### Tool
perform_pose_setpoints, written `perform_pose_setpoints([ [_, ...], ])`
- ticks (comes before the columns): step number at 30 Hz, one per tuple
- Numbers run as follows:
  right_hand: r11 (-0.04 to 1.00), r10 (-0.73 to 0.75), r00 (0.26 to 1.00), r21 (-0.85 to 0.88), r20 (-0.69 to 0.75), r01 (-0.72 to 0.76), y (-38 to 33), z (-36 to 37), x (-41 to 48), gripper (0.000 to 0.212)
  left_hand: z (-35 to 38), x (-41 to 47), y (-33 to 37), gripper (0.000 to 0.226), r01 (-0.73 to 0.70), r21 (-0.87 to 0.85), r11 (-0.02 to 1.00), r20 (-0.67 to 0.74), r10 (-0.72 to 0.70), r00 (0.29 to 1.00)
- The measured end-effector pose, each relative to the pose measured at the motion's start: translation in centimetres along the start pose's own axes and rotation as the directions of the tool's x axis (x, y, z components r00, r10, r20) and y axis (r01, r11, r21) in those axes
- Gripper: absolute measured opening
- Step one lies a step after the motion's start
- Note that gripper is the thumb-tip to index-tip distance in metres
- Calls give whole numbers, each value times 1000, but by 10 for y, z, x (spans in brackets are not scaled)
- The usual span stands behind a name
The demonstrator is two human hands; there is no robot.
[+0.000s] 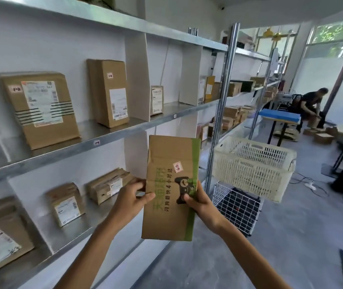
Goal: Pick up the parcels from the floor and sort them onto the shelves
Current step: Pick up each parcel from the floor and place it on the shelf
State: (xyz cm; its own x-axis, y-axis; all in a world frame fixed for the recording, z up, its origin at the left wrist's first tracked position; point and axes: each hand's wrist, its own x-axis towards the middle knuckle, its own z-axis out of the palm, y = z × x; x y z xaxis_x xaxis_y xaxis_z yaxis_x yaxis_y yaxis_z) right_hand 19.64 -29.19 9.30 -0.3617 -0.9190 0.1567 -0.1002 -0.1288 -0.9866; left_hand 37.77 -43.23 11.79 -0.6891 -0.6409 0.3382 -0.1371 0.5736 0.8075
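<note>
Left hand (132, 197) and right hand (199, 202) pinch the flat brown green-printed cardboard parcel (172, 161); seemingly light grip, so it could slip.

Single view, head-worn, wide-angle (straight lines bow near edges). Faces forward and slightly down, close to shelving (124, 132); shelving fills left, receding toward far right; floor (291, 236) right of shelving.

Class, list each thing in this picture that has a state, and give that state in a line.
Parcel: held upright off the floor, in both hands.
Left hand: fingers grip the parcel's left edge.
Right hand: fingers grip its right edge.
Basket: looks empty.
Middle-shelf parcels: standing on end.
</note>
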Motion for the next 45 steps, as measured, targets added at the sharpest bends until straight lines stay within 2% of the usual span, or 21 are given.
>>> perform_pose_setpoints([
  [3, 998, -46, 998, -37, -32, 45, 6, -41, 15, 56, 38, 26, 9, 19, 15, 2, 1000, -52, -15, 999],
  [13, 995, -78, 982, -82, -172, 65, 41, -145, 96, 30, 123, 134, 0, 20, 54, 9, 999, -137, -52, 989],
  [23, 955, 56, 970, -272, -238, -122, 99, -282, 221, 48, 226, 273, -48, 31, 267, -19, 964, -124, -267, 956],
  [27, 950, 112, 956, -253, -271, -183, 122, -313, 265, 50, 256, 312, -64, 30, 379, -25, 925, -59, -380, 923],
  [29, 957, 122, 954, -221, -275, -186, 131, -321, 285, 48, 262, 329, -71, 28, 457, -152, 877, 2, -462, 887],
  [32, 968, 158, 972, -165, -175, -187, 141, -331, 324, 44, 257, 361, -83, 25, 587, -400, 704, 89, -607, 789],
  [34, 961, 253, 963, -88, -95, -262, 147, -337, 356, 46, 252, 387, -95, 26, 633, -449, 631, 107, -665, 739],
  [38, 891, 450, 893, 73, 0, -449, 157, -339, 436, 25, 242, 442, -130, 63, 687, -510, 517, 88, -764, 640],
  [41, 852, 515, 854, 66, 76, -520, 169, -333, 494, 43, 236, 481, -157, 88, 702, -559, 440, 41, -832, 554],
  [43, 851, 510, 847, 52, 152, -522, 177, -329, 530, 52, 235, 506, -169, 102, 706, -591, 389, 37, -862, 506],
  [45, 848, 509, 836, 48, 203, -528, 188, -325, 563, 56, 237, 529, -181, 104, 685, -648, 333, 42, -882, 469],
])
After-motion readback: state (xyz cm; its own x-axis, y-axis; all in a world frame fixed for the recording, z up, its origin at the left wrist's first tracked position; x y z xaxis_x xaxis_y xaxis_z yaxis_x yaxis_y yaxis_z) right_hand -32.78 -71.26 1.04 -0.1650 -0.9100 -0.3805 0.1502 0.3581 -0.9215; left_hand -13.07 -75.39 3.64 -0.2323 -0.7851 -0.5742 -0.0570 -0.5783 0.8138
